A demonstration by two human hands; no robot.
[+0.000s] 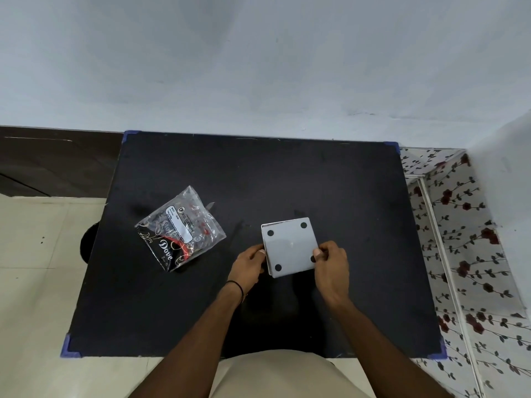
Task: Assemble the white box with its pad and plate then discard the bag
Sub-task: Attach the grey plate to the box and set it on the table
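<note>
A black table (287,173) with blue corner caps serves as the landmark; pale tiled floor (34,282) lies to its left and a rose-patterned surface (465,254) to its right. On the left half of the table top lies a crumpled clear plastic bag (179,229), printed with the word "Dove" and bearing a white label, flat on the surface and well apart from the hands. Right of the bag, near the table's centre, both hands grip the white box (290,247), a square pale panel with four dark round dots, one near each corner. The left hand (248,265), a dark band on its wrist, pinches the box's left edge, fingers curled together. The right hand (333,268) pinches the right edge, thumb pressed on the upper face beside the near right dot, fingers closed around the side. Whether the box rests on the table cannot be told.
</note>
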